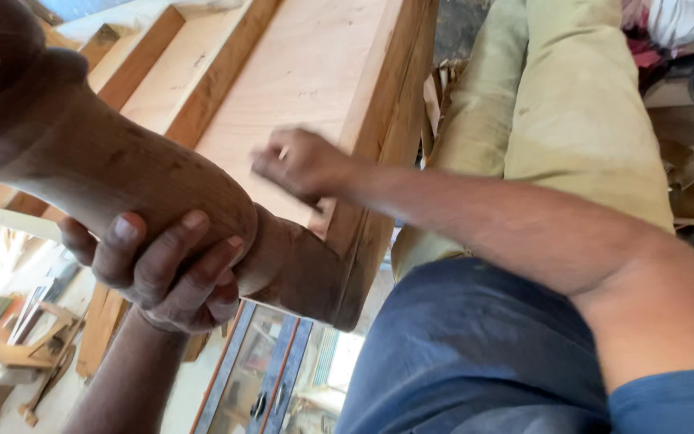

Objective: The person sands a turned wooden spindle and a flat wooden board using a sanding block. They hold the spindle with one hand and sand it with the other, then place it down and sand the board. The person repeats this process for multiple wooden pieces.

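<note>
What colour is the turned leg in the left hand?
Dark brown wood leg, head view.

The turned wooden leg [114, 173] runs out past the top-left corner, so its upper end is cut off. The left hand [162, 269] wraps it from below; the palm is hidden. The right hand [299, 165] presses on the plywood panel [307, 72], whatever lies under its fingers is concealed. Below the left hand, the workshop clutter [18, 354] is too blurred to identify.

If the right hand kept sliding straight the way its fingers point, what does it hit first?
The right hand lies on the pale plywood panel, fingers pointing left. Straight on, it would likely meet the raised wooden rail bordering that panel, though depth is hard to judge.
</note>
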